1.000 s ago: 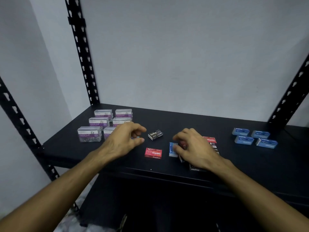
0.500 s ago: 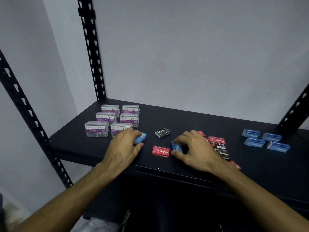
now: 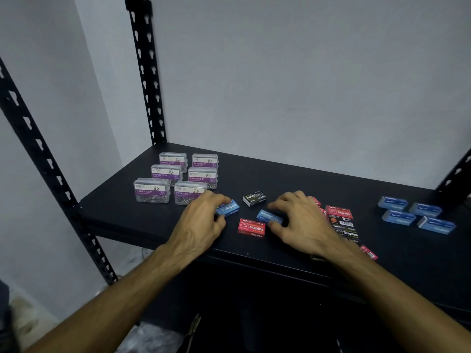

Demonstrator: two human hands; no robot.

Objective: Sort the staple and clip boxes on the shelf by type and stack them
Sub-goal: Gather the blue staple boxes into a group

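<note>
My left hand point(image 3: 204, 220) pinches a blue staple box point(image 3: 229, 208) that lies on the black shelf point(image 3: 293, 179), just right of several clear paper clip boxes point(image 3: 178, 177). My right hand point(image 3: 300, 220) holds a second blue staple box point(image 3: 269, 216) between fingers and thumb. A red staple box point(image 3: 251, 227) lies between the hands near the front edge. A black staple box point(image 3: 254, 198) sits behind it. More red and black staple boxes point(image 3: 341, 220) lie beside and partly under my right hand. Several blue staple boxes point(image 3: 416, 215) are grouped at the far right.
Black perforated uprights point(image 3: 145, 72) frame the shelf at the left, and another upright point(image 3: 456, 174) stands at the right. A grey wall closes the back. A lower shelf level is dark below the front edge point(image 3: 254, 256).
My left hand dropped onto a blue box beside the clip boxes and grips it. My right hand slid left off the red and black pile and took hold of the other blue box.
</note>
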